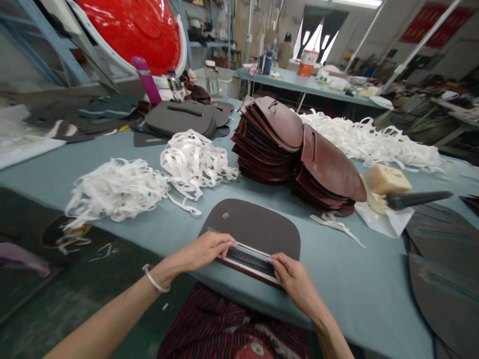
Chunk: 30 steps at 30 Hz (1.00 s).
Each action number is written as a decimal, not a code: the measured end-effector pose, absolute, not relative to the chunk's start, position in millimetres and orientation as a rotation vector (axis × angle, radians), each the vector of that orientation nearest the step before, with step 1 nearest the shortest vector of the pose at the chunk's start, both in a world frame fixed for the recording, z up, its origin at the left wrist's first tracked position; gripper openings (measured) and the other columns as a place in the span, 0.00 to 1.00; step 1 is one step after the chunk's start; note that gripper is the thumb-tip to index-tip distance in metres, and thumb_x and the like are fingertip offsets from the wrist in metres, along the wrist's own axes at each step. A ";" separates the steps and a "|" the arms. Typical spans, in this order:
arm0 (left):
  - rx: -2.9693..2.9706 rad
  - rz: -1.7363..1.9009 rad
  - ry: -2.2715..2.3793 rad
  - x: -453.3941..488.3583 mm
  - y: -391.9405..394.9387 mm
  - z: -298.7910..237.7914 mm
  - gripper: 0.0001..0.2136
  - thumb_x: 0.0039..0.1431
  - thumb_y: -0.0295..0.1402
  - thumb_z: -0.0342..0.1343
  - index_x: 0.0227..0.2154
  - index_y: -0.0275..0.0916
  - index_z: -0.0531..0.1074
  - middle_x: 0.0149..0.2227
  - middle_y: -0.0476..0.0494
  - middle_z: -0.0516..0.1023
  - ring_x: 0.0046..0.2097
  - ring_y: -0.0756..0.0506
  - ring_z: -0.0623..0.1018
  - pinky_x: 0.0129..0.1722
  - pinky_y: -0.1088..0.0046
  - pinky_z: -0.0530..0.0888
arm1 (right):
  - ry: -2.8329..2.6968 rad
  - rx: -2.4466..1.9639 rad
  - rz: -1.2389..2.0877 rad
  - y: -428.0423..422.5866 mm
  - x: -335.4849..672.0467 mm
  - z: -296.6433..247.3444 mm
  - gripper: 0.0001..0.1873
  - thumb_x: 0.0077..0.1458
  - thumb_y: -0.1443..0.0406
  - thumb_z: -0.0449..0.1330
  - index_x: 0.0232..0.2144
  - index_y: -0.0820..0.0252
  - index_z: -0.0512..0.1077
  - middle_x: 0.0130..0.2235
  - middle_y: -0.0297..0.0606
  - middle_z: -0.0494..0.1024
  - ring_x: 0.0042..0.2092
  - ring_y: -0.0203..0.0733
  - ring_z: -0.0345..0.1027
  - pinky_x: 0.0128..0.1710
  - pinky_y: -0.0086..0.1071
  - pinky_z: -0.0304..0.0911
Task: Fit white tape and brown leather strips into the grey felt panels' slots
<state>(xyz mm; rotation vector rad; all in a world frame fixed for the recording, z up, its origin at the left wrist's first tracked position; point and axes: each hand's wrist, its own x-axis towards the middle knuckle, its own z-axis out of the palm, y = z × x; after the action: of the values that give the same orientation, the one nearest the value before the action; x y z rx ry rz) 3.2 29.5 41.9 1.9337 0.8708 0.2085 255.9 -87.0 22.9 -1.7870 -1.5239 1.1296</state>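
A dark grey panel with rounded corners (254, 224) lies flat on the table in front of me, a reddish-brown edge showing along its near side. Across its near part runs a long slot with a black band, bordered by white tape lines. My left hand (209, 249) is closed in a pinch at the slot's left end. At the right end my right hand (294, 276) pinches too, thumb against fingers. Between them stretches a thin pale strip (250, 252), held along the slot; its exact kind is hard to make out.
White ribbon piles (118, 189) lie left, more ribbon (374, 139) behind right. Stacked brown leather panels (273, 144) stand beyond the grey one. A black-handled brush (419, 199) and a yellowish block (387, 179) sit right. Grey panels (179, 118) lie back left.
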 end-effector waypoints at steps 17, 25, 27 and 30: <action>1.780 0.350 1.489 -24.5 10.1 14.2 0.08 0.55 0.36 0.51 0.27 0.39 0.73 0.25 0.50 0.75 0.29 0.49 0.74 0.30 0.75 0.64 | -1.470 -2.054 0.768 -120.2 256.3 -10.6 0.21 0.56 0.47 0.51 0.26 0.54 0.72 0.24 0.32 0.75 0.26 0.39 0.69 0.28 0.27 0.60; 1.732 0.340 1.579 -25.6 16.8 5.0 0.09 0.53 0.35 0.51 0.26 0.38 0.74 0.26 0.48 0.77 0.29 0.49 0.74 0.29 0.75 0.65 | -1.446 -2.049 0.746 -122.0 256.1 -14.2 0.21 0.57 0.47 0.50 0.28 0.55 0.73 0.26 0.34 0.77 0.28 0.39 0.70 0.30 0.26 0.62; 1.725 0.335 1.594 -25.1 18.3 3.5 0.08 0.52 0.35 0.52 0.26 0.37 0.74 0.25 0.48 0.76 0.28 0.49 0.73 0.29 0.75 0.64 | -1.441 -2.051 0.738 -121.4 255.8 -14.5 0.22 0.57 0.47 0.49 0.27 0.55 0.72 0.26 0.34 0.76 0.28 0.39 0.70 0.30 0.26 0.62; 1.721 0.327 1.600 -25.1 19.9 1.3 0.08 0.52 0.34 0.51 0.26 0.37 0.74 0.25 0.48 0.76 0.27 0.49 0.73 0.29 0.75 0.65 | -1.444 -2.064 0.727 -120.4 255.3 -14.8 0.22 0.57 0.47 0.49 0.27 0.54 0.72 0.25 0.34 0.76 0.27 0.39 0.70 0.29 0.27 0.62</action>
<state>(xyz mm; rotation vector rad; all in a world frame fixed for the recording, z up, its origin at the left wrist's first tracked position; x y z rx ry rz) -25.1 19.9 1.3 1.7212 1.6002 0.3274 255.3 -120.4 -14.8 -2.0637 -1.4445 0.7274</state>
